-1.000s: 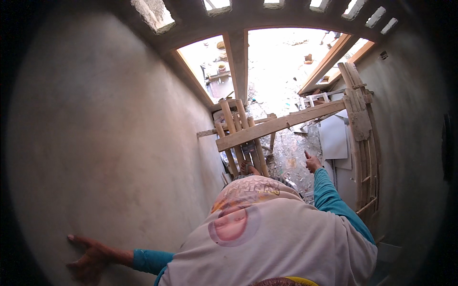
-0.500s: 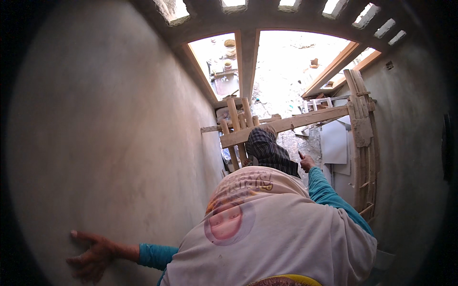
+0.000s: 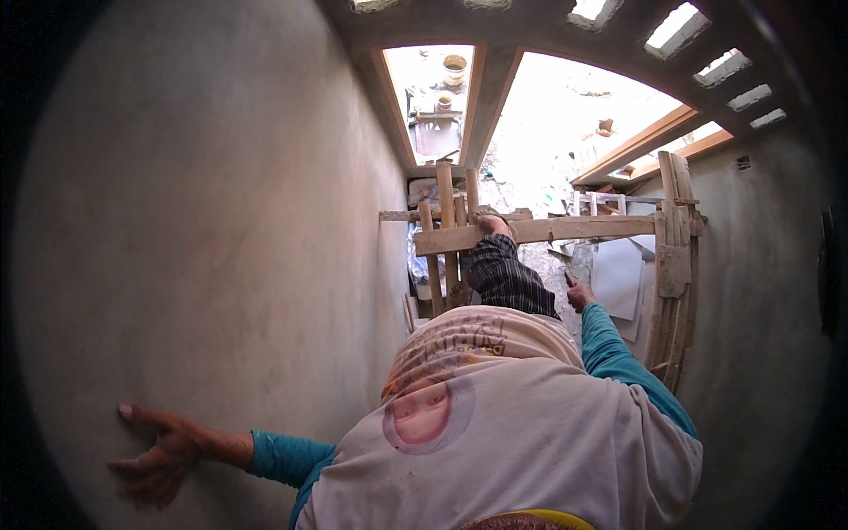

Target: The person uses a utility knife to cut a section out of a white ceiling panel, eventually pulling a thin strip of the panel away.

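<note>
Left hand (image 3: 163, 452) spread wide, fingers splayed against the smooth, mottled grey plaster wall (image 3: 230, 256); the wall runs on past the fingertips and up beyond them. Right hand (image 3: 580, 295) partly curled, a slim dark tip (image 3: 568, 277) jutting from it; finger or tool, and how tight the grip, cannot tell. Just right of that hand, flat pale sheets (image 3: 617, 274), straight-edged. Beyond it, a rough wooden plank (image 3: 587, 230) crosswise. Left of it, a foot (image 3: 495, 224) at the plank, striped dark trouser leg (image 3: 508, 278), round bamboo poles (image 3: 444, 187).
</note>
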